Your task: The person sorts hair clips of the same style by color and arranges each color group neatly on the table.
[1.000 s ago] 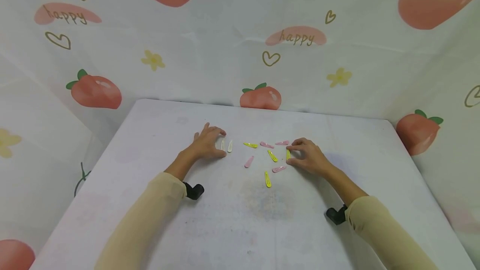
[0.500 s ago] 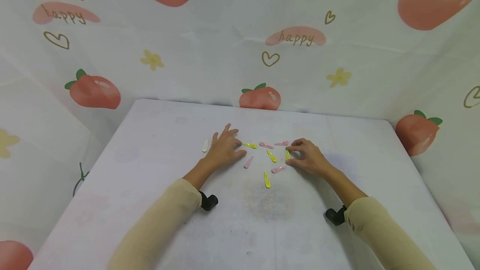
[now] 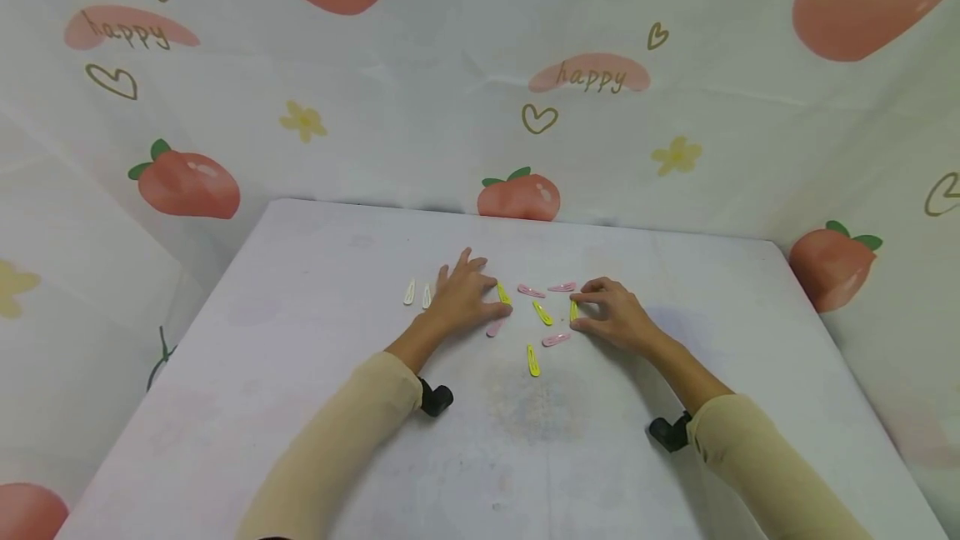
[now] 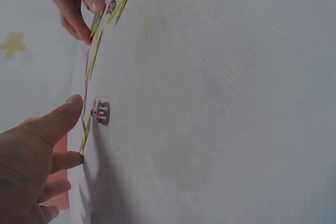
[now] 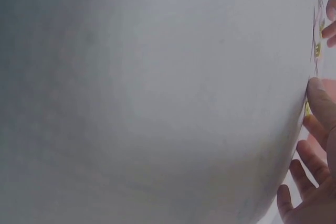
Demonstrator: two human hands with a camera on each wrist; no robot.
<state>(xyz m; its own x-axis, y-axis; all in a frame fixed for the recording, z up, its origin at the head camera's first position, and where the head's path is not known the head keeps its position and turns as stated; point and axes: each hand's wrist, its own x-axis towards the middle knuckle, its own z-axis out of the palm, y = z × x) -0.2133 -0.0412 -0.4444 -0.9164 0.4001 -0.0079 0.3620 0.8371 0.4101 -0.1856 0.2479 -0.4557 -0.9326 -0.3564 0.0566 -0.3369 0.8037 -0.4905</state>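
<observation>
On the right side of the left hand (image 3: pixel 462 297), between its forefinger and thumb, lay the left yellow clip (image 3: pixel 503 292), its two ends gripped by those fingertips while the other fingers stood spread. Its long axis ran away from the person on a slant, the far end leaning left, the near end meeting the thumb.

Across from it, the right hand (image 3: pixel 615 312) pinched the right yellow clip (image 3: pixel 573 312) in the same end-to-end manner, but that clip pointed almost straight away from the person. The angle between the two axes seemed the relation that counted — a modest one, with the right clip the straighter.

Between the hands lay the middle yellow clip (image 3: pixel 542 312), slanted like the left one and touched by neither hand; neither was plainly nearer to it. The near yellow clip (image 3: pixel 533 360) lay closer to the person than both hands, its axis only slightly tilted.

Just on the person's side of the left thumb was a pink clip (image 3: pixel 494 328), partly covered — whether the thumb touched it could not be told. Beyond the left hand's outer side, two white clips (image 3: pixel 409 292) pointed away, side by side and apart.
</observation>
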